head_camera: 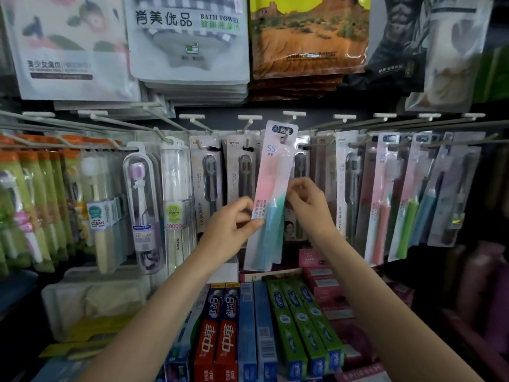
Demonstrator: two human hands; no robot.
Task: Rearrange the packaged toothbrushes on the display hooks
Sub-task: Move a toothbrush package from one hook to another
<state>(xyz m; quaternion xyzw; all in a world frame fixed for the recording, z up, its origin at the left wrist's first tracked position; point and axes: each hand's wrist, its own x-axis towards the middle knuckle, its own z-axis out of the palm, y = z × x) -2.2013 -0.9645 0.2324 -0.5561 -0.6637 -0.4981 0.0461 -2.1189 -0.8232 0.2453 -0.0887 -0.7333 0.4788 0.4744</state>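
Centrally, both hands hold one pink-and-teal toothbrush pack (271, 194) up in front of the display hooks (249, 123). The left hand (230, 224) pinches the pack's lower left edge between thumb and curled fingers, while the right hand (305, 201) grips its right edge at about mid-height with the fingertips. The pack stands nearly upright, tilted slightly to the right, and its hang hole near the top sits at the tip of a hook; whether the hook passes through the hole cannot be told. Behind it hang grey-carded dark toothbrush packs (206, 172) in several rows. To the right, more pastel packs (385, 194) of the same kind hang on their own hooks, beside green and teal ones. To the left hang clear tube-cased brushes (143, 205) and green-carded packs (35, 205). Above the hooks, bagged bath towels (187, 37) hang in stacks. Below the hands, boxed toothpaste (303, 326) lies in rows, red, blue and green, on a shelf.
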